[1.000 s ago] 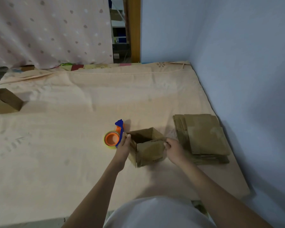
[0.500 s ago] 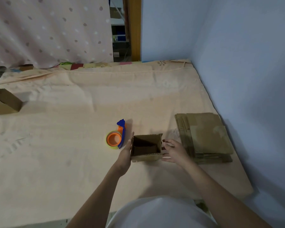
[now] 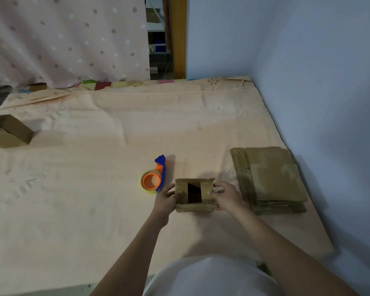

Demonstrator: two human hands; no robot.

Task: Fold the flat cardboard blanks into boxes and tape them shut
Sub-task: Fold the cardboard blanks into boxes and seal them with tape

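Observation:
A small brown cardboard box (image 3: 194, 207) stands on the bed sheet in front of me, its top facing up with two side flaps folded inward and a dark gap between them. My left hand (image 3: 166, 199) grips the box's left side, thumb pressing the left flap down. My right hand (image 3: 226, 196) grips the right side, thumb on the right flap. An orange and blue tape dispenser (image 3: 155, 178) lies just left of the box. A stack of flat cardboard blanks (image 3: 269, 178) lies to the right.
The peach bed sheet (image 3: 94, 189) covers the whole work surface. Another folded cardboard box (image 3: 8, 131) sits at the far left edge. A blue wall (image 3: 318, 82) runs along the right, a dotted curtain (image 3: 62, 39) hangs at the back.
The box has been turned square to me and both hands have folded its two side flaps inward over the opening, which was fully open before.

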